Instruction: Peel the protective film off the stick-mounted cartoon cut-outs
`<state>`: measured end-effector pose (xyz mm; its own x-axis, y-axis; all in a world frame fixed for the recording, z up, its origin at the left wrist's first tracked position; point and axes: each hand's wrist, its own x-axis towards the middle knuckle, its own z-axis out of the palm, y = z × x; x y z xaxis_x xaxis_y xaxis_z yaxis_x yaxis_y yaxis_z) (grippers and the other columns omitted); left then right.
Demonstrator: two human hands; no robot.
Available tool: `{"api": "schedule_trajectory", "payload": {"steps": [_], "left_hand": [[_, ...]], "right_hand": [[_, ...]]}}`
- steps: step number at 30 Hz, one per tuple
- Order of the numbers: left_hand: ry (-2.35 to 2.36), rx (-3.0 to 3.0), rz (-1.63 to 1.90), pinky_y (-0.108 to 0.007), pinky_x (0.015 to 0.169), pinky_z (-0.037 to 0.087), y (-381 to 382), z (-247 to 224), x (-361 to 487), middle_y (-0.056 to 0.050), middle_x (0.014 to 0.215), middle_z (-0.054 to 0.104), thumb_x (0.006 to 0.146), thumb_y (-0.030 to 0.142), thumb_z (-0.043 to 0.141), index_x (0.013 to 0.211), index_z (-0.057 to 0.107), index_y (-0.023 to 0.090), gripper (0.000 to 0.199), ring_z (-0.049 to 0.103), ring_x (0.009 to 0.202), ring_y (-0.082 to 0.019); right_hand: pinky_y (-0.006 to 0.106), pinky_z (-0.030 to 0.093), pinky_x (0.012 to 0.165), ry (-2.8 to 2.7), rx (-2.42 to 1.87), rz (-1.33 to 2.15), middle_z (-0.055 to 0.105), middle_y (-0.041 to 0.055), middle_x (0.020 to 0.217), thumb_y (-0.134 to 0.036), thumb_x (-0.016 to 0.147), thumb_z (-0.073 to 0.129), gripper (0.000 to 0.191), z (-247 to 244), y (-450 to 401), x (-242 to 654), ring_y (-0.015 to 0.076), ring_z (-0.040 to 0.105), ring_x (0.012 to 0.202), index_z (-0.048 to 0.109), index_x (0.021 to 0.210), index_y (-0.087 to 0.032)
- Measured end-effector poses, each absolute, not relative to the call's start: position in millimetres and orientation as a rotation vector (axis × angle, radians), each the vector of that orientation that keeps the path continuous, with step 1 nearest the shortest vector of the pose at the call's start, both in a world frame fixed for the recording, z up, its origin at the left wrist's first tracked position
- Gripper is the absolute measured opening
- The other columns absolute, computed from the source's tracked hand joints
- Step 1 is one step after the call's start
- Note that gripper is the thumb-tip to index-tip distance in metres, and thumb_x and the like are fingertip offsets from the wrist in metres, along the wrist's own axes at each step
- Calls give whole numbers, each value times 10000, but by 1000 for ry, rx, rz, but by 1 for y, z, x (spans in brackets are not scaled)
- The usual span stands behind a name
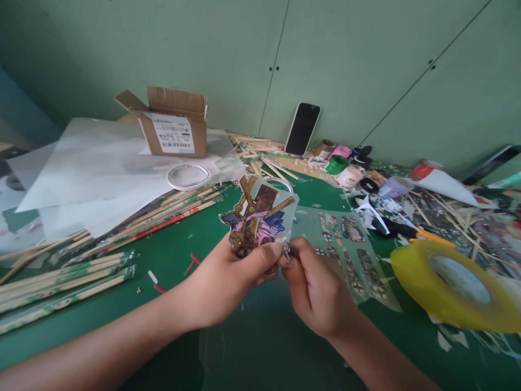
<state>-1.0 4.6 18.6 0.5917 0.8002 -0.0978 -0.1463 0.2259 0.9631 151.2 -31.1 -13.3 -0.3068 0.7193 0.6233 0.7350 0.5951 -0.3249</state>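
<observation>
In the middle of the view, my left hand (232, 277) grips a painted cutout (256, 217) in brown, pink and blue, thumb on top. Clear film extends past the cutout's right side. My right hand (321, 288) meets it at the lower right corner, fingers pinched around something small and dark, too hidden to name. The fingertips of both hands nearly touch there. Just to the right, a clear sheet with several small painted pieces (354, 231) lies on the green table (163, 239), partly behind my right hand.
Bundled wooden sticks (65, 277) lie at left, below translucent sheets (93, 168) and an open cardboard box (175, 125). A phone (303, 129) leans on the wall. At right are small jars (350, 176), scraps and a yellow tape roll (423, 285).
</observation>
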Motion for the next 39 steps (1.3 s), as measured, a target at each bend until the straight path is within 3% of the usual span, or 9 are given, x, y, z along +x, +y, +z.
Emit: {"api": "schedule_trajectory", "payload": {"steps": [18, 26, 36, 39], "left_hand": [[671, 1343, 716, -199, 472, 287, 5, 14, -8, 56, 608, 406, 900, 276, 511, 682, 483, 162, 248, 339, 552, -60], [657, 1145, 635, -181, 474, 302, 7, 19, -9, 62, 571, 407, 879, 262, 527, 679, 490, 158, 229, 344, 529, -55], [664, 1283, 597, -189, 636, 420, 11, 18, -15, 36, 731, 498, 884, 299, 550, 770, 521, 173, 172, 446, 697, -81], [660, 1281, 576, -182, 617, 410, 13, 21, -16, 38, 708, 511, 885, 292, 547, 760, 543, 167, 177, 449, 670, -75]], "right_hand": [[245, 256, 388, -2020, -1230, -181, 460, -57, 482, -101, 925, 336, 135, -15, -35, 146, 106, 417, 349, 425, 873, -188], [244, 280, 404, -2094, -1194, -172, 479, -45, 504, -114, 928, 326, 150, -11, -34, 152, 115, 426, 374, 435, 867, -196], [230, 263, 388, -2129, -1147, 179, 403, -69, 504, -125, 924, 334, 155, -10, -33, 157, 93, 390, 363, 415, 821, -207], [213, 278, 406, -2073, -1102, 258, 390, -76, 510, -121, 916, 371, 142, -11, -32, 158, 84, 380, 381, 417, 819, -214]]}}
